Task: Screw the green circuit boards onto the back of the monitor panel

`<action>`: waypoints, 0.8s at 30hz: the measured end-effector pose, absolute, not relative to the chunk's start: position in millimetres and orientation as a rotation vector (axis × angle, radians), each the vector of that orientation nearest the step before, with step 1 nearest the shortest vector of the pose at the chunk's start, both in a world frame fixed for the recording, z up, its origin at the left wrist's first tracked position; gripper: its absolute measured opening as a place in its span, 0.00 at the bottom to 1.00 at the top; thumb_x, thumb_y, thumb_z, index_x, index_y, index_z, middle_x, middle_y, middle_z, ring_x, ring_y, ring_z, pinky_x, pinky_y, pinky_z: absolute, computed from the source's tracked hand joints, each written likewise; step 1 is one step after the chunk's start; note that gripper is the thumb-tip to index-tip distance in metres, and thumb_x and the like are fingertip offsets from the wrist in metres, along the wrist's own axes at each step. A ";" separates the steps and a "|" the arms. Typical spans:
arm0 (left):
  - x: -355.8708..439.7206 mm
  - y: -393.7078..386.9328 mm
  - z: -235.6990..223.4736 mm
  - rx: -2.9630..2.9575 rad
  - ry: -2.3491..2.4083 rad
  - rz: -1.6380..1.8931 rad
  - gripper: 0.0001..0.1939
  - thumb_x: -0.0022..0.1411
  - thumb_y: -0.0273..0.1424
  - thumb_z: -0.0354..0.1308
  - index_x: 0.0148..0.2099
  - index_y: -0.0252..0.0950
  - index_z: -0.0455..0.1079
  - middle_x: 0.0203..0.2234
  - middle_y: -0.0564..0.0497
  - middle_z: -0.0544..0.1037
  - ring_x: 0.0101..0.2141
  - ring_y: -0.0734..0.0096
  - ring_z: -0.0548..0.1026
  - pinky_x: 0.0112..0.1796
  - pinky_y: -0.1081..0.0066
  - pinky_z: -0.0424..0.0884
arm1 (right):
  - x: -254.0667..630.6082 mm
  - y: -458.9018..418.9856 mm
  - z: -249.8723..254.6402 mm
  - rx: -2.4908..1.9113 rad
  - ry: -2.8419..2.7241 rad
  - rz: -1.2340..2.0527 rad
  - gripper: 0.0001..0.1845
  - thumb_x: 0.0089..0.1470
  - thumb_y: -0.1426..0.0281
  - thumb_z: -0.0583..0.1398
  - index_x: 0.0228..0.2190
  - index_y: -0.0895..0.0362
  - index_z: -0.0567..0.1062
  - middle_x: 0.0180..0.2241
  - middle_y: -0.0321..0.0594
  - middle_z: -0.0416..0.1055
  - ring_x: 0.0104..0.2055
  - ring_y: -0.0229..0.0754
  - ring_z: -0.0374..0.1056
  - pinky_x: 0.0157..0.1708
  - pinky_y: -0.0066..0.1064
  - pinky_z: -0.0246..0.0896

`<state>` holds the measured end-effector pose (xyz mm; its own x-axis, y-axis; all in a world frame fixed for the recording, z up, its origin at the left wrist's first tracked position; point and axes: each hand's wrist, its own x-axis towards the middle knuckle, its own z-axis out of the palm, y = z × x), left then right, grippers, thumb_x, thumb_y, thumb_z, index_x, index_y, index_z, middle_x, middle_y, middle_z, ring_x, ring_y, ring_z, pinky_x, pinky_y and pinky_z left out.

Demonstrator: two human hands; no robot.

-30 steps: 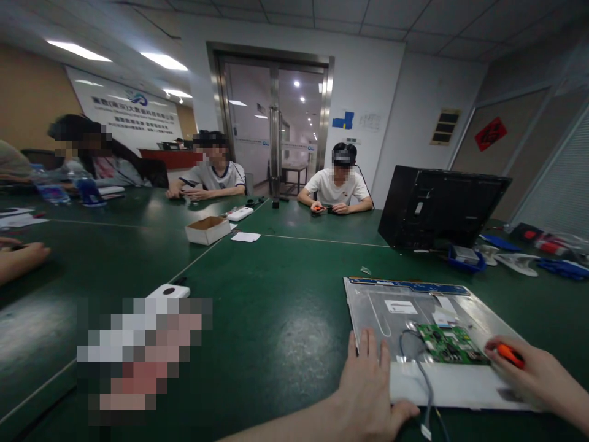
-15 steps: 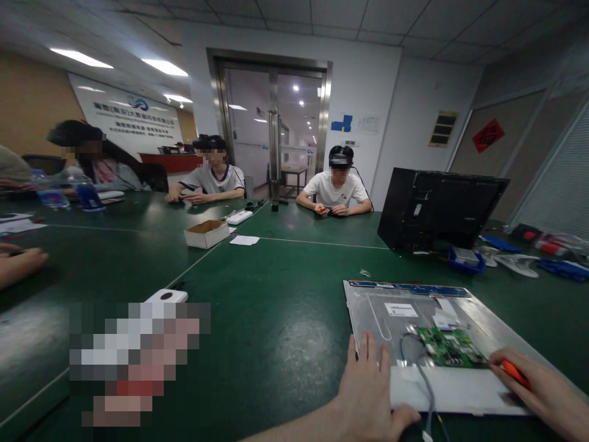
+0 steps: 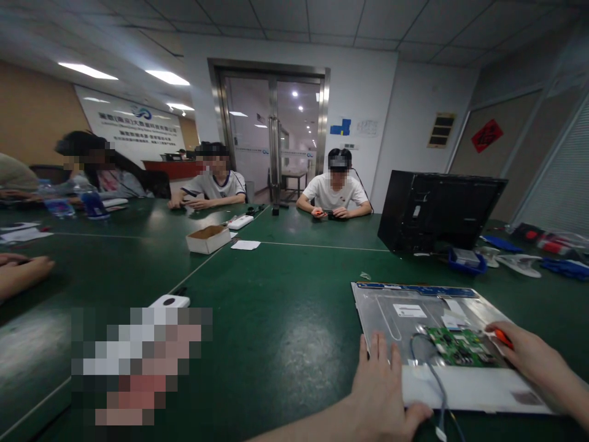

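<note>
A flat display panel (image 3: 386,310) lies back side up on the table, with a green circuit board (image 3: 455,348) mounted on it. My left hand (image 3: 380,383) rests on the panel's near left edge, fingers stretched out and holding nothing. Closed around an orange-handled screwdriver (image 3: 504,338), my right hand (image 3: 529,353) is at the right side of the circuit board. My fingers hide the screwdriver's tip. Grey cables (image 3: 442,393) run from the board over the panel's white strip to the near edge, beside my left thumb.
A black monitor housing (image 3: 437,212) stands behind the panel, with a blue tray (image 3: 467,261) and blue gloves (image 3: 564,268) near it. A white box (image 3: 208,239), paper (image 3: 245,245) and a white device (image 3: 171,301) lie leftward. Several people sit around the green table (image 3: 294,288).
My right hand has moved away from me along the circuit board's right side with the screwdriver. The panel and my left hand have shifted slightly right in view.
</note>
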<state>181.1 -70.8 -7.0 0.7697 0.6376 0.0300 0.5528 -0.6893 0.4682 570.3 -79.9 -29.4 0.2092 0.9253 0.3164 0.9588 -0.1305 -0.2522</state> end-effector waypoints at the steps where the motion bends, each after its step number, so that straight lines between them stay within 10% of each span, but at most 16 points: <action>1: 186.2 -70.7 -6.3 2.522 0.896 0.258 0.48 0.67 0.56 0.47 0.70 0.16 0.50 0.68 0.22 0.44 0.68 0.33 0.39 0.65 0.39 0.38 | 566.9 -76.3 -25.5 -2.092 -1.755 -0.109 0.23 0.51 0.54 0.52 0.34 0.54 0.79 0.34 0.52 0.81 0.29 0.57 0.76 0.25 0.45 0.71; 4: 203.1 -71.7 -3.1 2.522 0.900 0.220 0.49 0.67 0.55 0.47 0.71 0.15 0.48 0.69 0.23 0.41 0.68 0.33 0.38 0.65 0.40 0.37 | 550.4 -63.9 -16.2 -2.042 -1.825 -0.063 0.23 0.53 0.50 0.52 0.32 0.53 0.79 0.37 0.50 0.81 0.38 0.58 0.77 0.38 0.46 0.71; 24: 257.9 -73.9 -6.5 2.548 0.918 0.163 0.51 0.67 0.57 0.46 0.71 0.14 0.45 0.69 0.25 0.41 0.68 0.31 0.37 0.65 0.38 0.34 | 519.5 -37.1 -7.1 -2.056 -1.914 -0.011 0.25 0.53 0.47 0.52 0.26 0.51 0.78 0.31 0.46 0.81 0.34 0.57 0.76 0.34 0.41 0.67</action>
